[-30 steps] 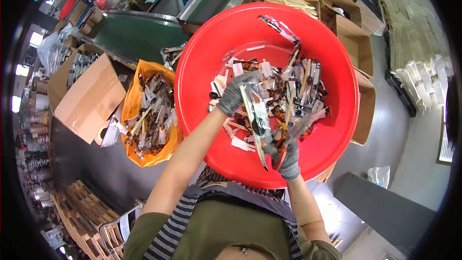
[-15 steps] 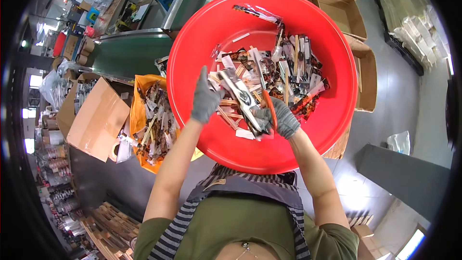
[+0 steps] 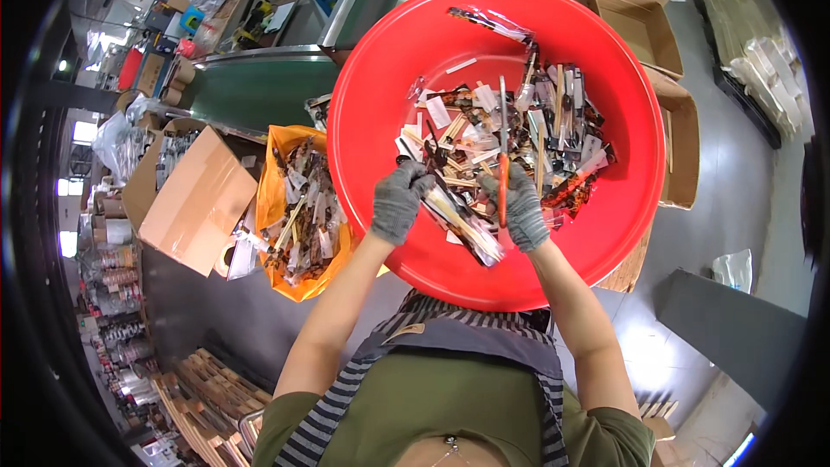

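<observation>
Two hands in grey knitted gloves are working above a large round red basin [image 3: 635,164]; the left hand [image 3: 398,206] has its fingers bent and grasping the upper end of a clear packet [image 3: 462,223]; this packet lies slantwise between the two hands, over the near part of the basin, with its lower end toward the person and a little blurred; pale sticks and a dark strip are visible in it. The right hand [image 3: 522,209] has its fingers closed around the red handle of a cutting tool [image 3: 503,169], whose narrow grey blade points away from the person; whether the blade touches some packet beneath it, I cannot tell. Inside the basin lies a loose heap of packets [image 3: 566,112], mixed with pale sticks and white paper pieces; one long packet leans on the far wall. To the left of the basin stands an orange bag [image 3: 275,207], filled with similar packets; beside it is a tilted cardboard box [image 3: 199,199]; behind these runs a green conveyor belt [image 3: 251,93].
</observation>
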The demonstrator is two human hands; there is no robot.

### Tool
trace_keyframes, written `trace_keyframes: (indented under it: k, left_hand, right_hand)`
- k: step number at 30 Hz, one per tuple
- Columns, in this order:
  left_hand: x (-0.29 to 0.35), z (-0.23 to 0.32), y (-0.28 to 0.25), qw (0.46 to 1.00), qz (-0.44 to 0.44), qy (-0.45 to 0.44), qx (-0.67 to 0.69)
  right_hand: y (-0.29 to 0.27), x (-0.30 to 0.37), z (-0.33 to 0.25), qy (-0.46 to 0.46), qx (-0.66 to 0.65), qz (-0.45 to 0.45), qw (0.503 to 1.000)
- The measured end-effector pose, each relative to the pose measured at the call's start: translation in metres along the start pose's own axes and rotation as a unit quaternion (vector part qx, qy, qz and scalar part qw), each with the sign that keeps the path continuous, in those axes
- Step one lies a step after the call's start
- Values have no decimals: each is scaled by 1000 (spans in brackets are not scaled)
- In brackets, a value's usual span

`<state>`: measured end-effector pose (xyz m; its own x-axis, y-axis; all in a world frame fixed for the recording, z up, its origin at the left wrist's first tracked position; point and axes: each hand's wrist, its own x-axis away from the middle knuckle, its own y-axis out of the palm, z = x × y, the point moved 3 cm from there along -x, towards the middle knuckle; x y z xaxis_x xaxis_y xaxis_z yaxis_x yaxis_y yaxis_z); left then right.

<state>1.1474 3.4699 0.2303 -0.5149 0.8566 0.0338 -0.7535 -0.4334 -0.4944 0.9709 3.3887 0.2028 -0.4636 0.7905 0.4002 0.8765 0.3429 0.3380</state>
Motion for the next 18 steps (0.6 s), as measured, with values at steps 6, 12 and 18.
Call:
trace_keyframes:
  k: [6, 12, 18]
  left_hand:
    - [-16, -57, -26, 995, -37, -70, -57]
    - [-20, -34, -54, 996, -87, -2, -26]
    - [-23, -9, -66, 976, -158, 80, -126]
  right_hand:
    - [-13, 17, 27, -79, 142, -121, 979]
    - [-6, 17, -30, -187, 765, -168, 593]
    - [17, -9, -60, -243, 799, -222, 503]
